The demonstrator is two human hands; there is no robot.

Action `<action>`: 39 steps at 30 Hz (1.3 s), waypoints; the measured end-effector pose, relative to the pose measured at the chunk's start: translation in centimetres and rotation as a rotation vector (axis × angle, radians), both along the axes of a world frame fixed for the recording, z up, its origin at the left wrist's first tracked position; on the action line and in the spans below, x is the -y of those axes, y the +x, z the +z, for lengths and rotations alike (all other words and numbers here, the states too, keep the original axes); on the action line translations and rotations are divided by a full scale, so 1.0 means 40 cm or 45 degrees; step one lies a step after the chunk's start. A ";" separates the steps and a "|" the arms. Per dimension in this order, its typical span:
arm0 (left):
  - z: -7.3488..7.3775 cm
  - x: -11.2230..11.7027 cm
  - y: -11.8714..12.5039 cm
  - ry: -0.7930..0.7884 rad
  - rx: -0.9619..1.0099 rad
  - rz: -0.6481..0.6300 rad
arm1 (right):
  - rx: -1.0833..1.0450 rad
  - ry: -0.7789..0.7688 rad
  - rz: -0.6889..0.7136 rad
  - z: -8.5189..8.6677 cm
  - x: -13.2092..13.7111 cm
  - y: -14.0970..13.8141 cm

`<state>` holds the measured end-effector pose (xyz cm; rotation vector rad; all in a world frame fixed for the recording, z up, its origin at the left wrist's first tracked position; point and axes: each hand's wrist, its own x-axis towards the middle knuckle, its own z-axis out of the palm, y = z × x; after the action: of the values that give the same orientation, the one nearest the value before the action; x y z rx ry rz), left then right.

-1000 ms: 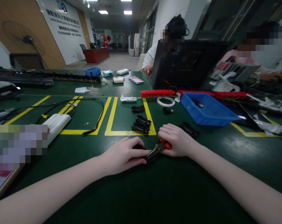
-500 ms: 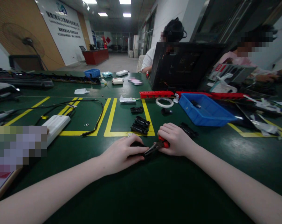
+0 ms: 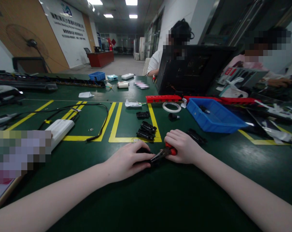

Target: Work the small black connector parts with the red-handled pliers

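Right grip [image 3: 183, 146] clamps red pliers [image 3: 163, 152]; left grip [image 3: 126, 159] hides black part [image 3: 142, 150], clasp unclear.

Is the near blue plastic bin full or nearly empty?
Nearly empty: the blue plastic bin shows bare floor, with one small dark part inside.

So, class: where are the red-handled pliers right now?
In the head view, near the centre of the green table: the pliers are in the right hand, tips at the black part under the left hand.
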<state>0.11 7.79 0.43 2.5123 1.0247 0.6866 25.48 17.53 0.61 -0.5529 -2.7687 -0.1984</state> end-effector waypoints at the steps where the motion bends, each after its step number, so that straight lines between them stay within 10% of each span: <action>1: 0.000 0.000 0.000 -0.001 0.003 0.001 | 0.007 -0.012 -0.006 0.001 0.000 0.000; 39: 0.004 0.000 0.008 -0.031 -0.023 0.003 | 0.013 -0.192 -0.036 0.008 -0.006 -0.008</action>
<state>0.45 7.81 0.60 2.5016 1.0363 0.6494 25.18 17.76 0.93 -0.6304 -2.8022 0.0016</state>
